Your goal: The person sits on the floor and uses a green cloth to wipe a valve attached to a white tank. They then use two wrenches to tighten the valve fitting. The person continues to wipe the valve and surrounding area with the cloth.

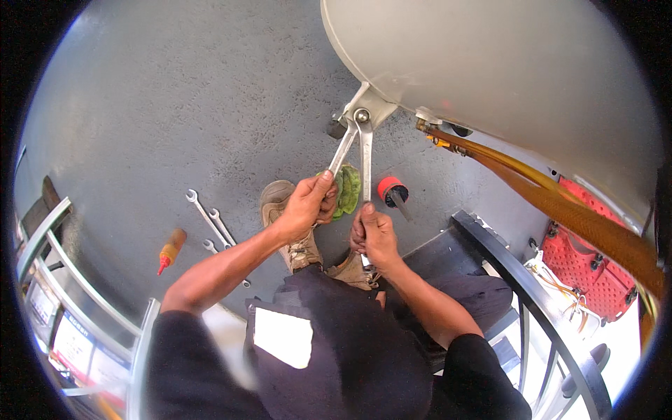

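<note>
My left hand (306,206) is closed around a steel wrench (341,150) that slants up to a bolt (362,115). My right hand (374,234) grips a second, longer wrench (366,157), standing nearly straight up in the picture. The heads of both wrenches meet at the bolt, one overlapping the other, so their exact seat on it is partly hidden. That bolt sits in a grey bracket (379,109) at the rim of a large, rounded grey tank (490,56).
On the grey floor (203,91) lie several spare wrenches (208,218) and an amber bottle with a red tip (171,250). A green cloth (348,189) and a red-rimmed pot (393,190) are near my boots (280,203). Brown hoses (539,185) and a black rail (521,280) stand right.
</note>
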### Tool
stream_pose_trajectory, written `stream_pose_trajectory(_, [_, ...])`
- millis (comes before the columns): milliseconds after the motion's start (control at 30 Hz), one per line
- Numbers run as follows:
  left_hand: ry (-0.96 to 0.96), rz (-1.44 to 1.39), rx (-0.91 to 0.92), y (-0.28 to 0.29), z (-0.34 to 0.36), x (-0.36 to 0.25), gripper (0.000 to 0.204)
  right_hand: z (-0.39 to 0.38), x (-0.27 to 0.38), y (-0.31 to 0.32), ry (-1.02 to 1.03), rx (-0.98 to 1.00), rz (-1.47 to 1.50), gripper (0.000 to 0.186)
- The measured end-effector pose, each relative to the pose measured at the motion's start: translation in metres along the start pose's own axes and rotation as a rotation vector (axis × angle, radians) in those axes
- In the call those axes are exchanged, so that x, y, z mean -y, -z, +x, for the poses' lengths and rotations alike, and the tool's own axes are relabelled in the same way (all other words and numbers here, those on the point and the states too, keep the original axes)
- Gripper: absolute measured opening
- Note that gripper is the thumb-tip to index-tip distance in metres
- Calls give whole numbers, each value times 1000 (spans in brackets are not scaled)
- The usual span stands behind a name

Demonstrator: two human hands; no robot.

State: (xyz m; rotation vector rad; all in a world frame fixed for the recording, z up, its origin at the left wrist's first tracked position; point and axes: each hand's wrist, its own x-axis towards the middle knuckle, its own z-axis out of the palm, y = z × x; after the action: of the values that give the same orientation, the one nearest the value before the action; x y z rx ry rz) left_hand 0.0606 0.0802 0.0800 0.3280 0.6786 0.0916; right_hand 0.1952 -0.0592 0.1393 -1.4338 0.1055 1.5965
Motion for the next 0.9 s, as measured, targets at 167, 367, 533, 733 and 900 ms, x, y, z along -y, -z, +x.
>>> stream_pose_trajectory(167, [2,22,40,-13,14,-1,43,2,23,38,-1,69,-106,59])
stream_pose_trajectory(367, [-36,233,-70,-1,-18,25,44,-14,62,82,107,218,-234,54])
stream_pose_trajectory(533, [-156,467,-26,-37,-66,28,46,-29,11,41,200,-40,-401,49])
stream_pose_trajectory(733, [-146,882,92,-94,-114,15,45,-85,16,-10,532,160,-37,47])
stream_pose_trajectory(900, [-134,1381,123,-152,-150,-31,49,-102,35,-21,634,171,-34,48])
